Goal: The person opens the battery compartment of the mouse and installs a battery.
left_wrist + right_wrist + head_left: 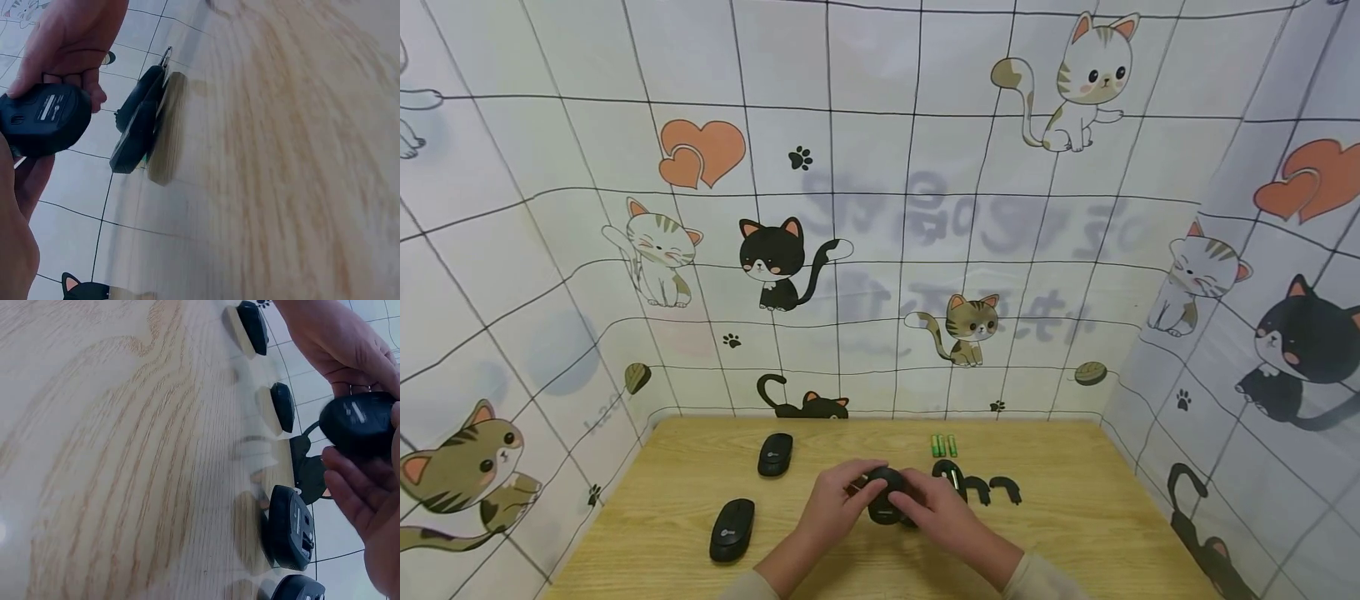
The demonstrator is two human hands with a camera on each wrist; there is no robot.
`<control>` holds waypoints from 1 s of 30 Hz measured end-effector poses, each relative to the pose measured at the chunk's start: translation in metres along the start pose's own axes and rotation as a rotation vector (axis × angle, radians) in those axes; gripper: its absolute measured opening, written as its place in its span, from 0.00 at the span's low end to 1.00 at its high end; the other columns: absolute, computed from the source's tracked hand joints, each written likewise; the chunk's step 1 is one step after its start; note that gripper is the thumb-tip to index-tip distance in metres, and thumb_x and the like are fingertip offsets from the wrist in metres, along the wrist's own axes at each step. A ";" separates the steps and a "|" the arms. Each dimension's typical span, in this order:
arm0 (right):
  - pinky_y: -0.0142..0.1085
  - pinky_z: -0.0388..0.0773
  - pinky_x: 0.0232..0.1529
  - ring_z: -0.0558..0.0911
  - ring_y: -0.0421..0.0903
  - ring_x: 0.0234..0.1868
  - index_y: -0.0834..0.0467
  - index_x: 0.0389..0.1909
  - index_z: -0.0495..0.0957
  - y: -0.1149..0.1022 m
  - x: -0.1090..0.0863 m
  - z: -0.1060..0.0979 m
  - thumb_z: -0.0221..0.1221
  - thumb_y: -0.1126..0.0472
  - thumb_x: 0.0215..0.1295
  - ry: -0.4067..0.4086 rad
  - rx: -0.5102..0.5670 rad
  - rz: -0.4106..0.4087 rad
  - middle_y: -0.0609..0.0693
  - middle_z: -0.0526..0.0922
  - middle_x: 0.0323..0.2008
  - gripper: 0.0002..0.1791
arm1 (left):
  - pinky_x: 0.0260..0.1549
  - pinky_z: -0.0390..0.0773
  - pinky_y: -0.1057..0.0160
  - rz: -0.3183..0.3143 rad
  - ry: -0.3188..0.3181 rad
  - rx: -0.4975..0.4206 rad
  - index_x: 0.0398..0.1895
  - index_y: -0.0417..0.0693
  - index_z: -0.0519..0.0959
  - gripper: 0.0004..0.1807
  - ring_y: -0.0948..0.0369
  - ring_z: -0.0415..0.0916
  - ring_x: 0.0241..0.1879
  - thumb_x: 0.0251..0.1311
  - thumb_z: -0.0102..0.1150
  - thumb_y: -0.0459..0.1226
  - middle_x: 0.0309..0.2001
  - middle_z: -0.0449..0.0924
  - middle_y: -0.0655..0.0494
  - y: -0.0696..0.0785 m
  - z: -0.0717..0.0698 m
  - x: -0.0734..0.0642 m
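Note:
Both hands hold a black computer mouse [884, 510] above the middle of the table. My left hand [837, 502] grips its left side, thumb on the near face, and my right hand [942, 510] grips the other side. In the left wrist view the mouse [47, 119] shows its underside with a white label. The right wrist view catches the same mouse [356, 425], slightly blurred. Just right of the hands lies another mouse [951, 473] with its battery slot uncovered. Two curved black covers [977, 488] [1006, 488] lie beside it.
Two black mice [775, 455] [732, 531] rest on the table's left side. Several green batteries [942, 446] stand near the back edge. A dark object, partly hidden, sits behind the right hand. A cat-patterned curtain [880, 250] encloses the wooden table [647, 517].

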State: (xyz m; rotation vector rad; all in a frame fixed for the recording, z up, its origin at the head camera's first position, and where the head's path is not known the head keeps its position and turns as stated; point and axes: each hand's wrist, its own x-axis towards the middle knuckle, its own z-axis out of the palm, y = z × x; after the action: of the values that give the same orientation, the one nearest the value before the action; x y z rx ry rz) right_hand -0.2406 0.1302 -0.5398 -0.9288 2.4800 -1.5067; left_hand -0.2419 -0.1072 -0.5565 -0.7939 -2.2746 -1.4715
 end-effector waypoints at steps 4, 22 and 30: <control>0.34 0.86 0.57 0.89 0.43 0.58 0.50 0.69 0.79 0.000 0.000 0.001 0.59 0.49 0.87 0.009 0.041 -0.013 0.45 0.91 0.56 0.18 | 0.34 0.89 0.64 -0.062 -0.024 -0.042 0.60 0.58 0.89 0.12 0.67 0.86 0.35 0.80 0.66 0.44 0.52 0.90 0.58 0.002 0.001 0.002; 0.45 0.93 0.37 0.92 0.47 0.44 0.56 0.71 0.77 -0.007 -0.001 0.004 0.64 0.56 0.83 0.035 0.254 0.140 0.54 0.88 0.52 0.21 | 0.23 0.90 0.58 -0.284 -0.076 -0.266 0.56 0.51 0.87 0.10 0.60 0.89 0.28 0.81 0.65 0.43 0.44 0.86 0.50 0.004 0.003 0.004; 0.55 0.92 0.39 0.92 0.49 0.42 0.58 0.71 0.77 -0.007 -0.001 0.003 0.65 0.56 0.83 0.036 0.271 0.155 0.56 0.87 0.50 0.22 | 0.24 0.90 0.58 -0.300 -0.080 -0.274 0.56 0.52 0.88 0.10 0.60 0.89 0.28 0.81 0.65 0.44 0.44 0.87 0.51 0.007 0.002 0.005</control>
State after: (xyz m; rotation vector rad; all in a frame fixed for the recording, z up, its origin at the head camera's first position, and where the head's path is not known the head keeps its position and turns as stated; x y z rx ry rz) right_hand -0.2349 0.1262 -0.5355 -0.6544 2.2333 -1.7601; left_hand -0.2415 -0.1019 -0.5501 -0.6094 -2.3617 -1.9506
